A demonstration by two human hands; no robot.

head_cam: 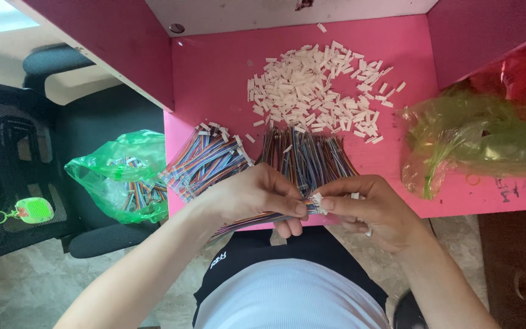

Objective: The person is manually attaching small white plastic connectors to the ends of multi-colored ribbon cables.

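Left hand [257,195] pinches ribbon cable [248,220] flat near its end, at desk [214,79] front edge. Cable looks light, limp, thin; best held close to tip. Right hand [366,210] grips small white connector [316,198] at fingertips: rigid, tiny, likely slippery. Loose connector pile [318,88] behind.
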